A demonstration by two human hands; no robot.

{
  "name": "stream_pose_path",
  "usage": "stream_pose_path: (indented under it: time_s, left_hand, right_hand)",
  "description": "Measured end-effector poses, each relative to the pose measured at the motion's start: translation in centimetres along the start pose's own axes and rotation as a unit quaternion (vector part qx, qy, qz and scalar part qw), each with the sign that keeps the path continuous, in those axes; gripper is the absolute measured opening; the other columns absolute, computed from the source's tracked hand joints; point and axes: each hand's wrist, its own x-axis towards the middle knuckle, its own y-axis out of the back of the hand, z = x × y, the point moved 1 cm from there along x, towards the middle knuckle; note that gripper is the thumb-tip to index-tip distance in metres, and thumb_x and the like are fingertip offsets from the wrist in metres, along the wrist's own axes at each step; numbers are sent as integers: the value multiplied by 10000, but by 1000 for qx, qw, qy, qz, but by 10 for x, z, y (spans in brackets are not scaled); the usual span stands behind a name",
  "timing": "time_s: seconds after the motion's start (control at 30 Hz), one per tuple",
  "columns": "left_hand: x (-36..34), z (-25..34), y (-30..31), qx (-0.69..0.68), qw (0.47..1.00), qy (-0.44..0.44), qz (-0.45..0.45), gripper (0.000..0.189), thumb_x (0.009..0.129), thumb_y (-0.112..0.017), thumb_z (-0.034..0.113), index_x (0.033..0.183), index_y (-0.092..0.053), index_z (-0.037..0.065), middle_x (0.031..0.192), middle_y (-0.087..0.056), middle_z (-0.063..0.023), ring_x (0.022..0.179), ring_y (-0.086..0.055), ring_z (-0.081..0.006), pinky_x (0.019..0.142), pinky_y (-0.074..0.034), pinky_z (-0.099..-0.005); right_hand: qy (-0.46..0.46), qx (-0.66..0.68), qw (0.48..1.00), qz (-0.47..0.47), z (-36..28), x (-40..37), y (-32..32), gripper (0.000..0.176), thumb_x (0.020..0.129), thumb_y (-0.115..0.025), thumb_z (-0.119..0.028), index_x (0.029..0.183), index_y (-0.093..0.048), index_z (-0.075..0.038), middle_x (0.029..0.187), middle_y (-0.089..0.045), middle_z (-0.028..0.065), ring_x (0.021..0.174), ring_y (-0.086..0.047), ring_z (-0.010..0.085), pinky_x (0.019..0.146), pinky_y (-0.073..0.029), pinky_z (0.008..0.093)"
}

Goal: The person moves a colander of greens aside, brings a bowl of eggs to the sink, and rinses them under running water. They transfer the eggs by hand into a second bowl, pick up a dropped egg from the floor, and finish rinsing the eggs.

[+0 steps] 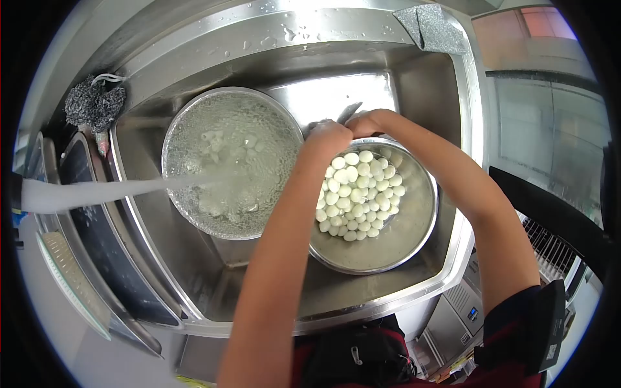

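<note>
A steel bowl of small peeled eggs rests in the right half of the sink. My left hand and my right hand meet at its far rim, fingers closed and partly hidden. A dark grey pointed piece sticks up between them; I cannot tell what it is. Left of my forearm, a second round metal bowl is full of bubbling water, with pale pieces showing beneath the surface. A stream of water runs into it from the left.
The steel sink surrounds both bowls. Metal scourers hang at the left rim, and a folded grey cloth lies on the far right corner. Trays stand along the left side. A wire rack is at the right.
</note>
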Motion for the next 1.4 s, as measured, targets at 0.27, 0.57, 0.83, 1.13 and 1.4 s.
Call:
stream_pose_path:
  time_s: [0.27,0.57,0.83,1.13,1.4]
  left_hand:
    - [60,-30,-29,-7,999,20,25,366,627,-543,209,880,-585,-52,939,-563,-217,846,-575,-279,715,-449,-336]
    - [71,-20,-32,67,992,-60,-86,322,689,-492,163,972,-573,32,1051,-529,-145,957,-525,-270,805,-420,-346]
    - [94,-44,-38,185,975,-27,-124,480,712,-452,432,1012,-549,70,1096,-499,-143,986,-500,-279,829,-391,-330]
    - [101,-64,-34,21,958,64,-278,493,788,-440,344,1112,-456,-27,1115,-488,-135,961,-469,-178,817,-373,-295]
    - [155,-113,-31,156,955,-63,-246,499,767,-440,379,1080,-480,-8,1041,-531,-143,847,-544,-215,747,-428,-293]
  right_hand:
    - [73,-25,920,385,8,-52,-6,268,729,-458,-164,900,-554,20,825,-578,183,772,-560,305,685,-433,354]
    - [-95,30,892,441,42,-88,-198,231,697,-481,-56,918,-432,-11,1004,-444,265,701,-555,377,640,-470,415]
    - [-181,40,894,409,53,-34,-220,330,741,-415,-36,1070,-406,-3,1032,-421,270,688,-586,319,532,-501,366]
    - [-34,192,820,538,22,-170,-239,310,668,-532,-2,961,-431,-21,952,-459,181,748,-568,295,634,-483,354]
    - [-519,198,623,550,164,-326,-448,457,680,-550,-58,1114,-409,-78,1234,-280,209,823,-522,391,699,-467,398]
